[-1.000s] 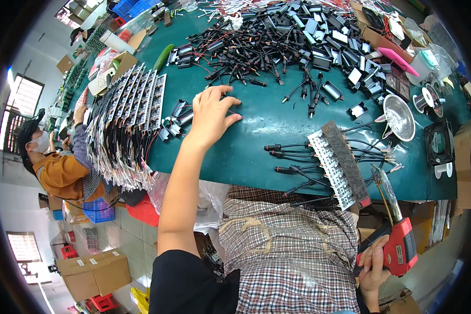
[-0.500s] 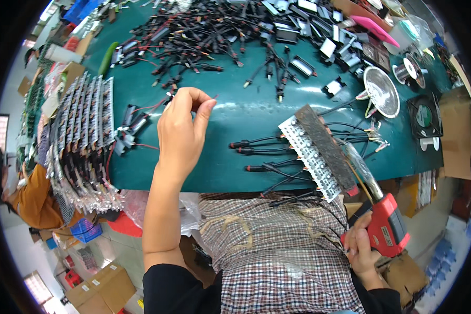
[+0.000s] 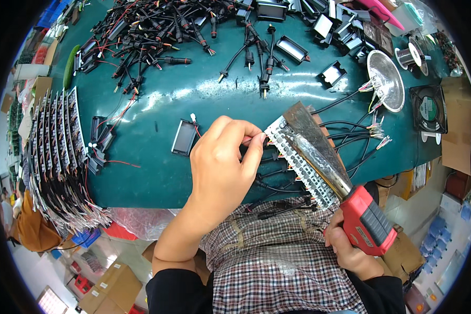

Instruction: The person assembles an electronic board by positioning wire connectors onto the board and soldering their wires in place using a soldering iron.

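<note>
My left hand [image 3: 222, 162] is closed in a pinch at the far left end of a white slotted strip [image 3: 303, 167]. A thin red wire [image 3: 198, 130] runs from a small black rectangular housing [image 3: 184, 137] towards its fingers; the pinched end is hidden. My right hand [image 3: 350, 251] grips a red-handled soldering gun [image 3: 369, 225]. The gun's barrel [image 3: 322, 162] slants across a dark block [image 3: 303, 123] beside the strip. Black cables [image 3: 272, 175] extend from under the strip on its left, and others with bared ends [image 3: 377, 128] on its right.
Many black cable connectors [image 3: 157, 36] and housings [image 3: 340, 31] heap at the back. A metal funnel-like dish [image 3: 386, 81], solder spool [image 3: 408, 56] and small fan [image 3: 428, 109] stand right. Stacked wired strips [image 3: 57, 152] hang over the left table edge.
My left hand has moved right and nearer, to the strip's end, drawing a housing along by its wire. The soldering gun has swung left over the block. The head view has shifted.
</note>
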`<state>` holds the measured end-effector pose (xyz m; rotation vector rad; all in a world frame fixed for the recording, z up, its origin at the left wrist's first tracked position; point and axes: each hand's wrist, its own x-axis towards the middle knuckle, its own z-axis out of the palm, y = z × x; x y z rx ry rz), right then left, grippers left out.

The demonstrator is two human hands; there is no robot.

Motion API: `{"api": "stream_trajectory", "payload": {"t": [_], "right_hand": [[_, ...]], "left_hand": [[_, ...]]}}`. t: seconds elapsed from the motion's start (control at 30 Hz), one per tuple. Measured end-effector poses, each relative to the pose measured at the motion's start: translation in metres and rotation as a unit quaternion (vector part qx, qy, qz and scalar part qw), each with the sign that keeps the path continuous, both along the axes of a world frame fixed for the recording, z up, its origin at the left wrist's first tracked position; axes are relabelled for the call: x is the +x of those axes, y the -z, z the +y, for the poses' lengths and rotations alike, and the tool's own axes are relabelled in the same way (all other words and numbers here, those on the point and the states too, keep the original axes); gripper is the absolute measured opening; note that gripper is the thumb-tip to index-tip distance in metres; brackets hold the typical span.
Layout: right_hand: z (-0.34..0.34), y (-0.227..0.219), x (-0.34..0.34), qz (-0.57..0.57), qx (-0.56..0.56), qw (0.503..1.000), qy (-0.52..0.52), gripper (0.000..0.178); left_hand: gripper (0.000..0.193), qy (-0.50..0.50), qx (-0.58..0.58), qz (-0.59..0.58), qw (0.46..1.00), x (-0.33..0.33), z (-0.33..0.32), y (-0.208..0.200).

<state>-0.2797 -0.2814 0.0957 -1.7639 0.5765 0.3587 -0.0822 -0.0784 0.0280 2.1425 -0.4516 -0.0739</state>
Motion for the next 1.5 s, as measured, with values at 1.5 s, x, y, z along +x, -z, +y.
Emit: {"api": "stream_trajectory", "payload": {"t": [1.5], "right_hand": [[0.000, -0.002, 0.008, -0.004, -0.024, 0.998, -0.057, 0.028]], "left_hand": [[0.010, 0.011, 0.055, -0.028, 0.998, 0.001, -0.004, -0.010]]}}
